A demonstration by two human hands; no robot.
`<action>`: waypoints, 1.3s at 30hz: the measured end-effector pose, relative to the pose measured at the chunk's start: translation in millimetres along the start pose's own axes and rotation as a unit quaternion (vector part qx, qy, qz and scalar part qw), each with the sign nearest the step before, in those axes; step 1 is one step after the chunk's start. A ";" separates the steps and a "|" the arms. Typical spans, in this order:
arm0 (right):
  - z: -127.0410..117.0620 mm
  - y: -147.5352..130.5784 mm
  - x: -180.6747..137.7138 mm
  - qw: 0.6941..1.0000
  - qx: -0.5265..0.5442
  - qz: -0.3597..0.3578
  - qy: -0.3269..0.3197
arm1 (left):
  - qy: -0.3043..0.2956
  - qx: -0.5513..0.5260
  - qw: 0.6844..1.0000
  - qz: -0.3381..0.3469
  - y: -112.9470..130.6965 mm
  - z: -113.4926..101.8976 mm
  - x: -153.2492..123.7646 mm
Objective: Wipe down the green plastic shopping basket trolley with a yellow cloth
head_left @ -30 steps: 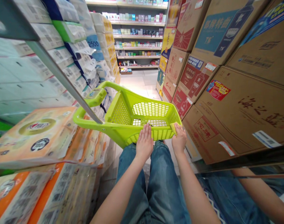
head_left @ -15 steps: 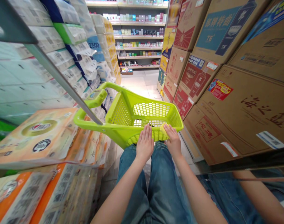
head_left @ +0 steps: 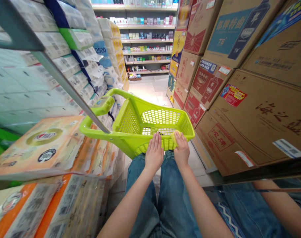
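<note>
A lime-green plastic shopping basket [head_left: 127, 115] with a grey pull bar [head_left: 71, 92] lies across in front of my knees. My left hand [head_left: 154, 152] rests flat against its near side, fingers straight and reaching the rim, holding nothing. In my right hand [head_left: 182, 150] is a yellow cloth or sponge [head_left: 174, 137], pressed on the basket's near side by the right end; which of the two it is I cannot tell. Something dark shows inside the basket behind my left fingertips, too covered to name.
Brown cartons [head_left: 269, 115] are stacked high on the right. Wrapped paper packs [head_left: 51, 138] pile up along the left side. Tiled floor [head_left: 152, 87] runs between them to shelves [head_left: 148, 43] of small boxes and bottles at the back. A reflective surface lies at lower right.
My right hand has shifted slightly left along the basket's side with the yellow cloth or sponge. My left hand stays at the same spot on the basket.
</note>
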State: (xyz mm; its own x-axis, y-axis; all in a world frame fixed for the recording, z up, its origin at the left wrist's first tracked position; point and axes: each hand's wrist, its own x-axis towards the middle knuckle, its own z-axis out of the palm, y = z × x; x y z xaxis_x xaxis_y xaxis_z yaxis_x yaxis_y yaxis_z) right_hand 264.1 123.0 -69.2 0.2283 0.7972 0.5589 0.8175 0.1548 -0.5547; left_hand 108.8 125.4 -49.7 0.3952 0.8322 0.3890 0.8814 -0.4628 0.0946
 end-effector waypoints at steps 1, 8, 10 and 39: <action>6.8 -14.3 0.3 1.000 0.011 -0.016 -0.020 | -0.001 0.001 1.000 0.000 -0.3 0.3 0.0; 3.3 -24.5 1.7 0.994 0.032 -0.069 -0.083 | -0.006 0.006 1.000 0.003 0.1 -1.1 -0.1; -9.0 -3.0 0.2 0.994 0.017 -0.073 -0.078 | -0.006 0.010 1.000 0.001 0.9 -1.4 -0.3; -7.5 35.8 1.1 0.987 -0.055 -0.142 -0.046 | -0.010 0.026 1.000 -0.005 1.2 0.0 0.0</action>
State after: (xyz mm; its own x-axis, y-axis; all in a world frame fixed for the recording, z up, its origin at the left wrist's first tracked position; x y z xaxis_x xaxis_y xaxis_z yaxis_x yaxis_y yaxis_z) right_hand 297.5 125.0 -83.8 -0.0639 0.7815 0.6207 0.8952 0.3198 -0.3105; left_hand 109.8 124.8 -49.6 0.3913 0.8431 0.3690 0.8972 -0.4386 0.0508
